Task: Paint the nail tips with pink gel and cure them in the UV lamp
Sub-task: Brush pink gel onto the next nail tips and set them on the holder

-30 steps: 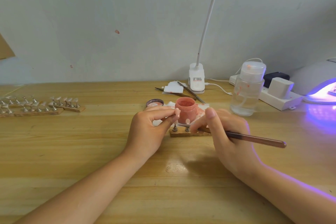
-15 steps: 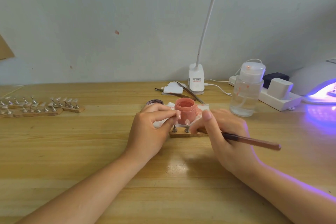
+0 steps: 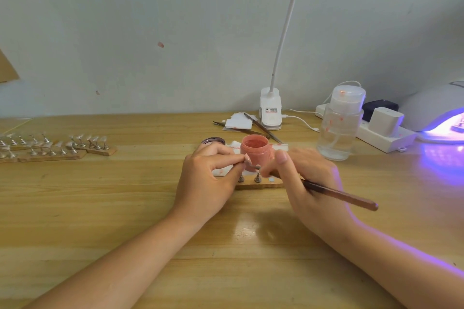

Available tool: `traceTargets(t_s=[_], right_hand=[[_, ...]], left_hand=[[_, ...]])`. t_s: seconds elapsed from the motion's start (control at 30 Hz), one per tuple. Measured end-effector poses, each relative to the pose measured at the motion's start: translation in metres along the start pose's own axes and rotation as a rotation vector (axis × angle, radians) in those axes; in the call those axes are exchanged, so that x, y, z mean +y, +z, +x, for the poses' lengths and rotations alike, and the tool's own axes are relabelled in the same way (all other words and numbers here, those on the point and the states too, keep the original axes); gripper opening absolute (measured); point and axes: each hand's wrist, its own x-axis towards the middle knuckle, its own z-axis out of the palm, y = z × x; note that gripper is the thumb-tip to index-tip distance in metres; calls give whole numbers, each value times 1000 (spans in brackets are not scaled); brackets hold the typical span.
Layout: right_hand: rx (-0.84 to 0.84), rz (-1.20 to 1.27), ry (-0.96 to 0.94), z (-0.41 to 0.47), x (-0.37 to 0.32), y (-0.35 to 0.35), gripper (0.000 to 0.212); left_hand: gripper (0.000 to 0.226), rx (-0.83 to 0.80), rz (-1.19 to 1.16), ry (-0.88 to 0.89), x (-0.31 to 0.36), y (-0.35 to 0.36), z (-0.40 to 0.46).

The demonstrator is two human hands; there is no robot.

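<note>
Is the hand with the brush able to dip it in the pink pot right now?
Probably yes. The pink pot stands open, its lid off, just behind the right hand that holds the brush. Nothing seems to block the way; the nail tip in the left hand sits lower, beside it.

Hands over pink gel jar

The wooden table carries a pink gel jar, clear bottle, power strip and UV lamp.
</note>
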Motion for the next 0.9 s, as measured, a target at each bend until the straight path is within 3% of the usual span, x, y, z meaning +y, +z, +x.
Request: traceTargets(t_s=[0.07, 0.2, 0.6, 0.7, 0.9], right_hand=[[17, 10, -8, 0, 0, -1, 58], [3, -35, -21, 1, -1, 1, 40], [29, 159, 177, 1, -5, -4, 52], [-1, 184, 148, 2, -6, -2, 47], [47, 345, 271, 1, -8, -2, 46]], left_hand=[[13, 1, 0, -7, 1, 0, 0], [14, 3, 15, 7, 0, 0, 0], [14, 23, -35, 75, -1, 1, 2], [14, 37, -65, 80, -2, 1, 2], [20, 51, -145, 43, -1, 1, 2]])
